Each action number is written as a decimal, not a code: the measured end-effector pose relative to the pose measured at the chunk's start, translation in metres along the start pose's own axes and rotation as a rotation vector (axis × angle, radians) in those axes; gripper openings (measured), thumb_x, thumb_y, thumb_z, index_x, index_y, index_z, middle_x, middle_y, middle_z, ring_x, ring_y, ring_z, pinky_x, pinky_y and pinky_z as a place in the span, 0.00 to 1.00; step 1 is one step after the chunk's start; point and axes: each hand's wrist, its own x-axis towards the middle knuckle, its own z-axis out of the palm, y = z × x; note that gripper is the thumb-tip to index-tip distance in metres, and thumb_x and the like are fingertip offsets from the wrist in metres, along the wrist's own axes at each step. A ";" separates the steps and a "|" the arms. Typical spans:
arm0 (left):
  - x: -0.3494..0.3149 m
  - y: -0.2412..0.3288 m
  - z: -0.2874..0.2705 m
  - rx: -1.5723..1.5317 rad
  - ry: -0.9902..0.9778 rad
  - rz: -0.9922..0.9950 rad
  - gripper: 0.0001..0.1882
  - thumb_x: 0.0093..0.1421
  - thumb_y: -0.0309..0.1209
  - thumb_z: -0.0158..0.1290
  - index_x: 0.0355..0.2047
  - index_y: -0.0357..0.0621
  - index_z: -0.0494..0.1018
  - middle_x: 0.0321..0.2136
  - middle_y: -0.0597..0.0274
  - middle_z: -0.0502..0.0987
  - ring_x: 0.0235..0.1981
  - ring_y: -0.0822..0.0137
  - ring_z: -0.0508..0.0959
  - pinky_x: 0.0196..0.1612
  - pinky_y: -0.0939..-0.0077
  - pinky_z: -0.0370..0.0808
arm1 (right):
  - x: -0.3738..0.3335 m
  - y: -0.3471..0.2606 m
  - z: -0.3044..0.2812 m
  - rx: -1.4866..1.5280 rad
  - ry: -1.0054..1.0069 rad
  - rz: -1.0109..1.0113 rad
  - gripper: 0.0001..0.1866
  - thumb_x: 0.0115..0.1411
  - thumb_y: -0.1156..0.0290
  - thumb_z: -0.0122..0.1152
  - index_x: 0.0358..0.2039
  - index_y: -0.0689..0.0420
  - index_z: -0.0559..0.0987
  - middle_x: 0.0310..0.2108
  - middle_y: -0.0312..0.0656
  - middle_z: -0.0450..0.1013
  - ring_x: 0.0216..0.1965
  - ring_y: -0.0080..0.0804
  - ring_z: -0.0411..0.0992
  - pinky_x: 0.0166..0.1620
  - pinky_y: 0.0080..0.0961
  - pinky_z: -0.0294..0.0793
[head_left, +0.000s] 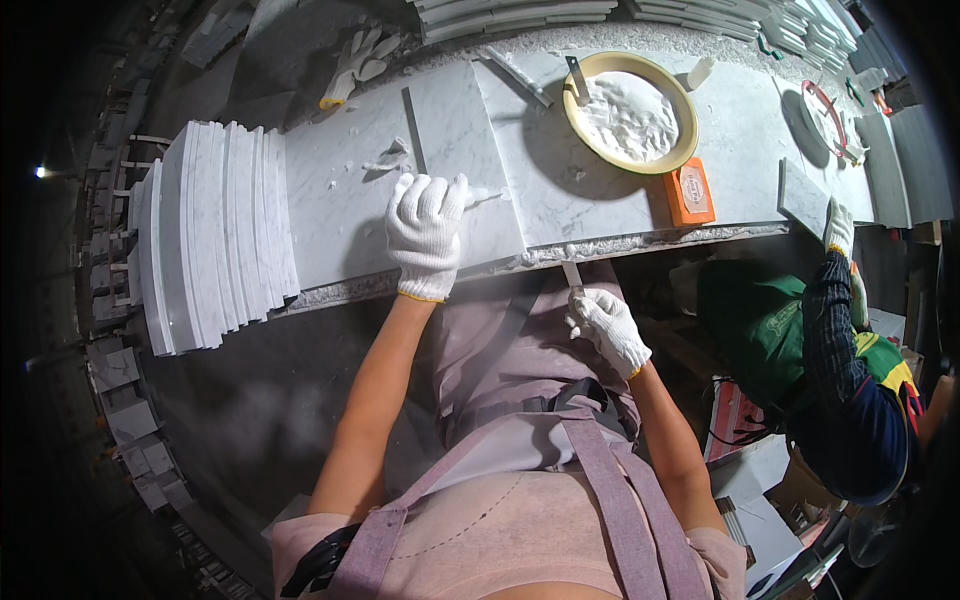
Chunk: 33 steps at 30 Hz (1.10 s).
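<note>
My left hand [425, 228], in a white knitted glove, is closed over the marble slab [465, 130]. From its fist sticks out a small white bottle [486, 195] with a pointed tip; the rest is hidden by my fingers. My right hand [612, 330], gloved too, is held in front of the table edge, above my lap. Its fingers grip a putty knife [572, 274], whose flat blade points up toward the edge. A thin dark strip [414, 130] and a crumpled white scrap [388, 157] lie on the stone beyond my left hand.
A yellow-rimmed basin [690, 140] holds white paste and another blade [578, 80]. Beside it are an orange box [690, 193] and a small white bottle [701, 72]. Stacked slabs [215, 235] stand left. Loose gloves [360, 65] lie far left. A co-worker [840, 330] handles a tile [803, 197] at right.
</note>
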 end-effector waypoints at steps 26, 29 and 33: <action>-0.060 -0.108 -0.007 -0.810 0.153 -1.427 0.24 0.60 0.35 0.67 0.53 0.38 0.75 0.45 0.55 0.80 0.47 0.60 0.79 0.54 0.61 0.76 | 0.002 0.005 -0.006 -0.050 -0.040 0.021 0.10 0.70 0.66 0.64 0.45 0.58 0.80 0.34 0.34 0.76 0.33 0.24 0.76 0.35 0.23 0.79; -0.068 -0.113 0.000 -0.692 0.085 -1.398 0.26 0.59 0.36 0.67 0.54 0.37 0.73 0.47 0.53 0.79 0.48 0.57 0.79 0.55 0.60 0.75 | -0.003 0.002 -0.002 -0.116 -0.046 0.001 0.11 0.70 0.65 0.64 0.45 0.58 0.80 0.34 0.34 0.77 0.33 0.24 0.76 0.36 0.23 0.80; -0.070 -0.109 -0.002 -0.357 -0.022 -1.258 0.30 0.58 0.34 0.68 0.57 0.37 0.71 0.52 0.49 0.77 0.53 0.53 0.77 0.58 0.60 0.74 | -0.013 -0.016 0.004 -0.119 0.029 -0.105 0.13 0.69 0.64 0.65 0.47 0.59 0.80 0.34 0.35 0.78 0.32 0.24 0.77 0.35 0.24 0.81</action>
